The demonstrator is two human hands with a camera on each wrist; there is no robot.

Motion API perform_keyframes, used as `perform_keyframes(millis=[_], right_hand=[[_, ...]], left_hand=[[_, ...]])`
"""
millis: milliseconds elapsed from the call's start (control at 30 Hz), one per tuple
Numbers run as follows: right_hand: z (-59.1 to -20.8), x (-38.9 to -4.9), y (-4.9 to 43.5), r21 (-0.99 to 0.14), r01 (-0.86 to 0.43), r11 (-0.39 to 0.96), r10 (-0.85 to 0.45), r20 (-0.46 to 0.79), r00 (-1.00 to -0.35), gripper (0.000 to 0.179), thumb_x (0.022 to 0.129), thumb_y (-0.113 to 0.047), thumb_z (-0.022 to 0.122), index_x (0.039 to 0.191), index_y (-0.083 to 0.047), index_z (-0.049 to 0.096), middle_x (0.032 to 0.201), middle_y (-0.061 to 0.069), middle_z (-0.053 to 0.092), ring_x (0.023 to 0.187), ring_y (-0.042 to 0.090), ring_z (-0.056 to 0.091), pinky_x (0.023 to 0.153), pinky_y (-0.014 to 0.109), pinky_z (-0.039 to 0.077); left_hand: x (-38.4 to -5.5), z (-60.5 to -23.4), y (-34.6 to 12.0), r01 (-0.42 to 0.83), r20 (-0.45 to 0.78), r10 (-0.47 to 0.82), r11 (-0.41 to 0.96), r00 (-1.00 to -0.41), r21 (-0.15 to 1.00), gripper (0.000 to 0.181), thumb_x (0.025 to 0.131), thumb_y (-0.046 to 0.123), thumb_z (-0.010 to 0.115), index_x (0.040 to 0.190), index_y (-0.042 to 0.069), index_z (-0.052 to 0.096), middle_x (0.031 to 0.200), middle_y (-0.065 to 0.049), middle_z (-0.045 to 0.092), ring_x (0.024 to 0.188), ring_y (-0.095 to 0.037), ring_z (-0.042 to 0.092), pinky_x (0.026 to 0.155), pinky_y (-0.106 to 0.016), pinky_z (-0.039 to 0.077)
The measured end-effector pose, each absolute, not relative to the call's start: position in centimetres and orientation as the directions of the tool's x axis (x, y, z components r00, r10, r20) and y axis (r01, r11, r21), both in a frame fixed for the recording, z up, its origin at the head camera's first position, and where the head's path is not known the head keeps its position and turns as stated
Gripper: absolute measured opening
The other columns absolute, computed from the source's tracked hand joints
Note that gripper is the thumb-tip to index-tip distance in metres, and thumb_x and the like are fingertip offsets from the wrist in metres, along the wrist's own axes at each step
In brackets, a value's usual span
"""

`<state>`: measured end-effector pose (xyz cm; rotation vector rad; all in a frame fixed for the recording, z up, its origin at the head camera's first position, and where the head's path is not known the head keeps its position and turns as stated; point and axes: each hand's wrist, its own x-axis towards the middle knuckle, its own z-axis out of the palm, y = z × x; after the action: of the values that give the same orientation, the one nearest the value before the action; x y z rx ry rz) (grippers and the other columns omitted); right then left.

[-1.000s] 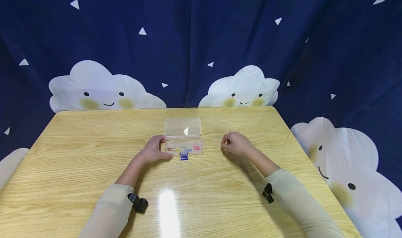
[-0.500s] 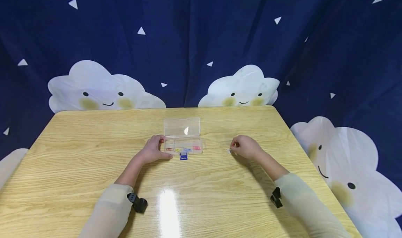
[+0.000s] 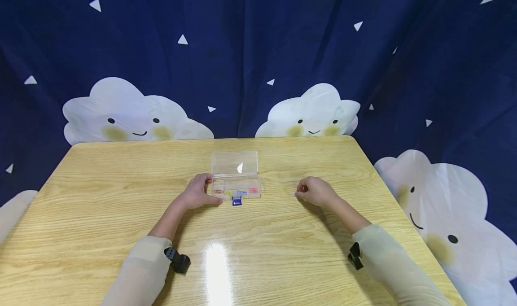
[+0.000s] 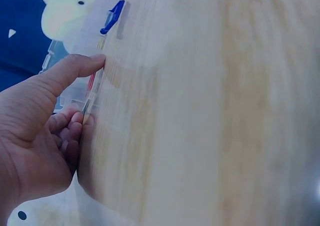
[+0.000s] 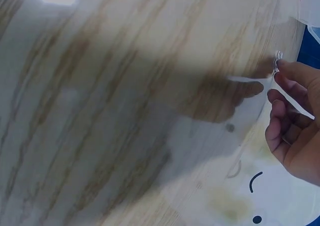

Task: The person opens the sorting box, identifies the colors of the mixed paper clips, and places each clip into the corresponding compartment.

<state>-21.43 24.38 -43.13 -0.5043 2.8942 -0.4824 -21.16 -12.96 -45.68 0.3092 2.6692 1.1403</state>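
Observation:
A clear plastic compartment box [image 3: 236, 185] stands with its lid [image 3: 234, 163] raised. Red, yellow, blue and pink paper clips [image 3: 241, 192] lie along its front row. My left hand [image 3: 196, 193] grips the box's left end, thumb at the front edge and fingers at the side; the left wrist view shows this hand [image 4: 45, 116] beside the blue latch [image 4: 112, 17]. To the right of the box, my right hand [image 3: 317, 192] has thumb and finger at a few whitish paper clips [image 3: 293, 193]. In the right wrist view its fingertips pinch at these clips [image 5: 278, 61], partly covering them.
The box rests on a light wooden table [image 3: 250, 261]. A dark blue curtain [image 3: 238, 50] with white clouds hangs right behind the table's far edge. Each wrist carries a black camera, such as the one on the left sleeve [image 3: 177, 260].
Over the past second my right hand has shifted right and slightly down to the whitish clips, staying almost still in the last half second. The left hand and box keep their place.

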Motion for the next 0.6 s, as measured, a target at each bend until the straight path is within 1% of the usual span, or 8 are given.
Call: perform_keyframes(millis=[200,467,600], right_hand=[[-43.0,-21.7,24.1,-0.315,-0.296,0.902,-0.348,-0.12,-0.93,0.011,0.086,-0.022,0.065,0.08,-0.013,0.065,0.069,-0.003,0.059,0.058,0.011,0.047,0.056,0.027,0.039],[-42.4,-21.8,23.3,-0.258,-0.245,0.935,-0.288,-0.147,-0.946,0.009,0.084,-0.018,0.063,0.076,-0.013,0.063,0.067,-0.002,0.059,0.057,0.013,0.047,0.054,0.027,0.038],[-42.6,-21.9,23.0,-0.256,-0.228,0.939,-0.277,-0.173,-0.945,0.008,0.084,-0.017,0.063,0.078,-0.012,0.062,0.069,-0.001,0.059,0.058,0.013,0.048,0.054,0.027,0.038]], left_hand=[[-21.2,-45.9,-13.0,0.097,-0.122,0.265,0.683,-0.957,0.724,0.073,0.069,0.03,0.081,0.123,0.0,0.043,0.115,-0.016,0.046,0.101,-0.027,0.039,0.083,-0.036,0.036],[-21.3,-46.0,-13.0,0.106,-0.112,0.27,0.677,-0.956,0.728,0.072,0.068,0.03,0.082,0.121,0.0,0.043,0.112,-0.015,0.046,0.099,-0.027,0.039,0.08,-0.035,0.035],[-21.2,-45.8,-13.0,0.109,-0.107,0.27,0.676,-0.957,0.729,0.072,0.067,0.029,0.082,0.12,0.0,0.044,0.111,-0.015,0.046,0.098,-0.027,0.039,0.08,-0.034,0.035]])
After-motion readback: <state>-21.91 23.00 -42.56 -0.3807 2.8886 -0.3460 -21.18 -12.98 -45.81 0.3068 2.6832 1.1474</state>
